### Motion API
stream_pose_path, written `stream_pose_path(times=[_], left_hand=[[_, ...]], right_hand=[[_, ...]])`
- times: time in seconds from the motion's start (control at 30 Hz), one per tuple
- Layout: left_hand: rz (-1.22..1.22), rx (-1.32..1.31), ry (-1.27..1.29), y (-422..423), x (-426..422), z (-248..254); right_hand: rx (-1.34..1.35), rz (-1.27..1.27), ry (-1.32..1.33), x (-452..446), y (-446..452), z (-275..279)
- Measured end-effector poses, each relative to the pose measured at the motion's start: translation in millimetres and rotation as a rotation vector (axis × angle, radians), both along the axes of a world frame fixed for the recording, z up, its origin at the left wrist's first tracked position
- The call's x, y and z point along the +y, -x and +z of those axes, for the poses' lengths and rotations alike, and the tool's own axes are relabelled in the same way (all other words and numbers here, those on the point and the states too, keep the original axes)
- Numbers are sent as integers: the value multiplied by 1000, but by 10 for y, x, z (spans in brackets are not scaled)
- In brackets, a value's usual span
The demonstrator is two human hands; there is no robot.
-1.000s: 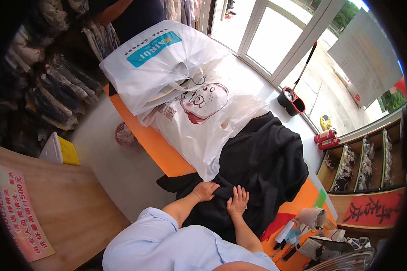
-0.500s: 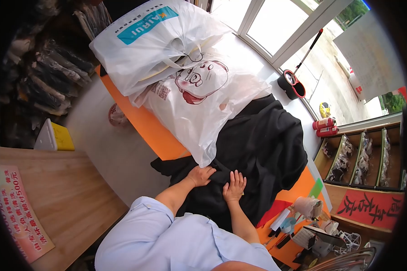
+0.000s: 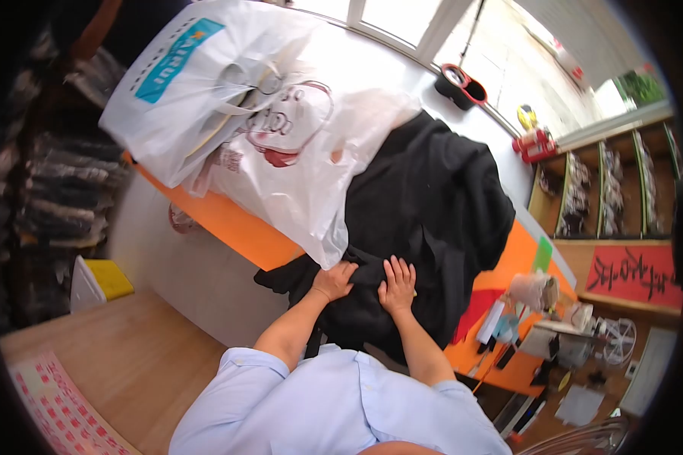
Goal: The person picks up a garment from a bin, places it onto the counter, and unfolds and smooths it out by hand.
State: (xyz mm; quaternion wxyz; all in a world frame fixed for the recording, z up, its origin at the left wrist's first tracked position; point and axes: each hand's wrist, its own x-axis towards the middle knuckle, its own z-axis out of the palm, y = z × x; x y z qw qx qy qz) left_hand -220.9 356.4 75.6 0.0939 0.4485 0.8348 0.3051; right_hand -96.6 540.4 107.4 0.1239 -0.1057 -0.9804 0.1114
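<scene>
A large black cloth garment (image 3: 425,197) lies in loose folds over the orange tabletop in front of me. My left hand (image 3: 334,281) rests on its near part, fingers pointing right beside a small raised fold. To the right of it, my right hand (image 3: 397,285) lies palm down on the same black fabric, fingers spread and pointing away from me. A white plastic bag with a cartoon print (image 3: 281,178) covers the garment's left side, and its lower corner hangs just above my left hand. What is under both palms is hidden.
Behind stands a full white KAIRUI bag (image 3: 167,98). Stationery and small devices (image 3: 520,334) crowd the orange table (image 3: 243,235) at right. A shoe shelf (image 3: 615,189), fire extinguishers (image 3: 535,144) and a mop bucket (image 3: 461,87) stand beyond. A person's arm (image 3: 97,29) shows at upper left.
My view has turned, so the bags sit further left and the desk clutter shows more. Both hands remain on the black garment, with only slight shifts. An arm has appeared at upper left.
</scene>
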Motion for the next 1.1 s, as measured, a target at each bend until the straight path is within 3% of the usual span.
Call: stream_pose_path(times=[0.27, 0.43, 0.5, 0.63, 0.77, 0.93, 1.0, 1.1], left_hand=[[0, 1, -39, 32, 7, 114], [12, -156, -176, 83, -86, 536], [80, -85, -229, 74, -186, 704], [338, 122, -109, 81, -531, 685], [425, -72, 125, 194, -911, 544], [399, -66, 252, 234, -996, 707], [400, -286, 307, 279, -939, 750], [404, -414, 379, 248, -824, 917]], right_hand=[[-9, -1, -1, -6, 3, -32], [-21, -41, 13, -69, 30, 40], [-23, -74, 19, -152, 17, 170], [72, -303, 128, -320, -326, 397], [40, -515, 164, -369, -867, 528], [9, -538, -68, -352, -1242, 723], [27, -612, -77, -344, -1285, 763], [54, -689, -79, -291, -1330, 757]])
